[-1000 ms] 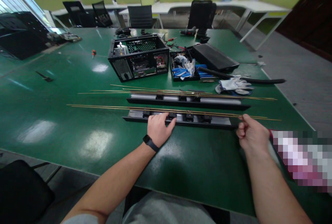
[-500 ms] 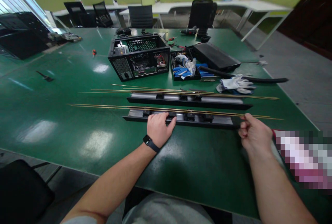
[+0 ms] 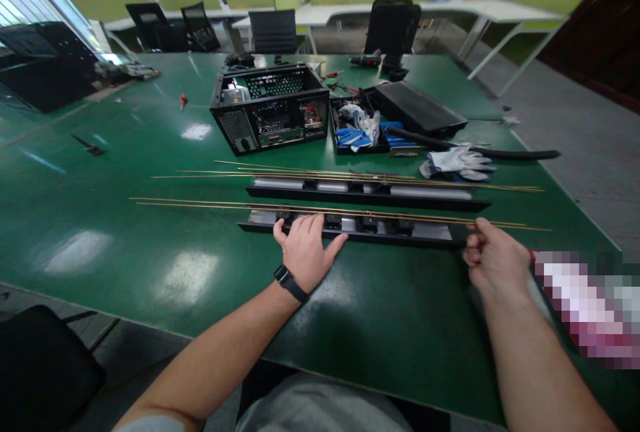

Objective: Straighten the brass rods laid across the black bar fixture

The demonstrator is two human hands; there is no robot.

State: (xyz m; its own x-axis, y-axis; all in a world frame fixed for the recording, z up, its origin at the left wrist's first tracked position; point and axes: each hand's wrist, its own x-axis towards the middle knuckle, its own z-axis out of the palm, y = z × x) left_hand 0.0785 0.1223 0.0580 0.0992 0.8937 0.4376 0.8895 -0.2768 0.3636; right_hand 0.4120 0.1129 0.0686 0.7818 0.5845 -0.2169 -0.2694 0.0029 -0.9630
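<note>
My left hand (image 3: 305, 245) rests with its fingers and thumb spread over the front edge of the nearer long black channel (image 3: 430, 232), touching it left of its middle. Black blocks (image 3: 369, 221) sit along the channel's pale inner strip, partly hidden by my fingers. Two thin brass rods (image 3: 210, 205) lie lengthwise over this channel and stick out past both ends. Near the channel's right end, my right hand (image 3: 495, 259) pinches a brass rod between thumb and fingertips; whether it grips one or both, I cannot tell.
Behind lies a second black channel (image 3: 430, 203) with several more brass rods across it. Farther back are an open computer case (image 3: 270, 119), a tray (image 3: 357, 150) holding gloves, a black panel (image 3: 415, 105), a black tube (image 3: 525, 153) and white-blue gloves (image 3: 457, 162).
My left hand's fingers have spread wider, and the thumb has moved outward to the right. My right hand keeps its pinch on the rod almost unmoved.
</note>
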